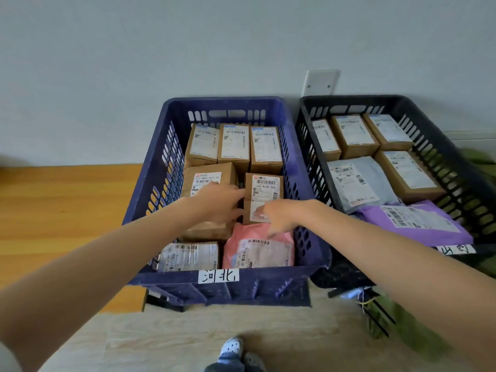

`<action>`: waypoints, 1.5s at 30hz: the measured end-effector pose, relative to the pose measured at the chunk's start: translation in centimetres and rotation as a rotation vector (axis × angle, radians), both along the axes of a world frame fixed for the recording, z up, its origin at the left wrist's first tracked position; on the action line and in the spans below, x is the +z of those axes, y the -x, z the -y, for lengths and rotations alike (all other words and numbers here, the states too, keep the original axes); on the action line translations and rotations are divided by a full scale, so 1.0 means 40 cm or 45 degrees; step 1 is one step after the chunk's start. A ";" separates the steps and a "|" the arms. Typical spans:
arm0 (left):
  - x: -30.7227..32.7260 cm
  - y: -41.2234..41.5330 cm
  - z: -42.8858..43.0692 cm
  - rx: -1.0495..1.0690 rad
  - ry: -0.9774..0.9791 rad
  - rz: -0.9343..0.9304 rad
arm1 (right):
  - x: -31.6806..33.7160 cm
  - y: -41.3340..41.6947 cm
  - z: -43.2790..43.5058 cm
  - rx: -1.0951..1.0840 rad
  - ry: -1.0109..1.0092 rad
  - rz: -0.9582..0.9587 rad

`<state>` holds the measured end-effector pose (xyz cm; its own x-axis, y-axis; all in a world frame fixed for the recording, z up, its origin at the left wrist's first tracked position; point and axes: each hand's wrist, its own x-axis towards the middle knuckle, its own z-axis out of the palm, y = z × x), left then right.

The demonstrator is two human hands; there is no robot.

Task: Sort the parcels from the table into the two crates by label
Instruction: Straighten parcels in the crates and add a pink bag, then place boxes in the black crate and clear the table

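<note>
While both reach into the blue plastic crate (303,167), the left hand (218,202) and right hand (279,214) clasp a brown cardboard parcel (264,189) there.

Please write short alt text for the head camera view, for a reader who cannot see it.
Both hands reach into a blue crate packed with labelled parcels, the left hand and right hand resting on a cardboard box above a pink mailer. A black crate beside it holds boxes and grey and purple mailers.
</note>
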<state>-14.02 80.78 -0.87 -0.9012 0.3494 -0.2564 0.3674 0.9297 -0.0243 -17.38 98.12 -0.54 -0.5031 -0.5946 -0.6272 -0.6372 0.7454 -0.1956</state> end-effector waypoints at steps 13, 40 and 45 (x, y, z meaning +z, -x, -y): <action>0.153 -0.171 0.234 0.889 -0.598 -0.391 | 0.109 0.032 0.227 -0.294 0.980 0.032; 0.136 -0.758 1.299 1.485 -0.938 -0.650 | 0.094 -0.392 1.359 -0.540 1.188 0.224; 0.093 -0.778 1.449 1.504 -1.033 -0.614 | 0.043 -0.430 1.505 -0.627 1.163 0.293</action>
<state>17.09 22.81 2.83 -0.6961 -0.7170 0.0379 -0.4718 0.4965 0.7286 -0.17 37.91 1.20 -0.7428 -0.6509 -0.1567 -0.1815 0.4210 -0.8887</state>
